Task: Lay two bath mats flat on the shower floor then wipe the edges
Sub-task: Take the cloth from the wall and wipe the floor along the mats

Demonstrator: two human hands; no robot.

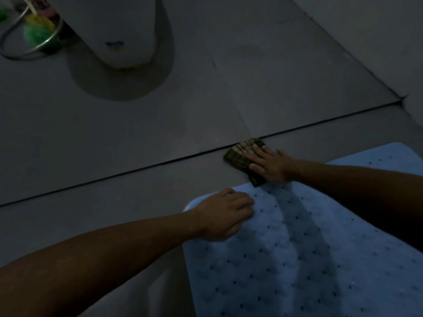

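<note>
The right hand lies with fingers straight and slightly spread, pressing a dark folded cloth flat on the floor just beyond the mat's far edge. The left hand rests on the pale blue mat near its far left corner, fingers loosely curled and close together. The mat lies flat on the floor, and a white pedestal stands well apart at the far left.

A white toilet base stands on the grey floor beside a wire holder with green-and-yellow brushes.
</note>
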